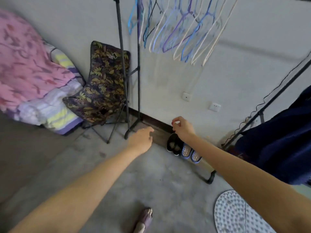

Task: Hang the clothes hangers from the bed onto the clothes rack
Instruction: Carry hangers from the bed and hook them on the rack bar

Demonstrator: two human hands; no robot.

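Note:
Several thin hangers (176, 29) in blue, purple, white and black dangle from the top of a black clothes rack (121, 47) against the wall. The bed (28, 73) with a pink flowered cover lies at the left; no hanger shows on the visible part of it. Both my arms reach forward, low, below the hangers. My left hand (141, 140) is relaxed with loosely bent fingers and holds nothing. My right hand (182, 127) has thumb and fingers curled loosely, with nothing visible between them.
A folding chair (104, 88) with dark leaf-print fabric stands between bed and rack. Shoes (183, 148) sit by the skirting board. A dark blue cloth (282, 137) hangs on a second rack at the right. A patterned slipper (235, 214) and my foot (144, 219) are on the floor.

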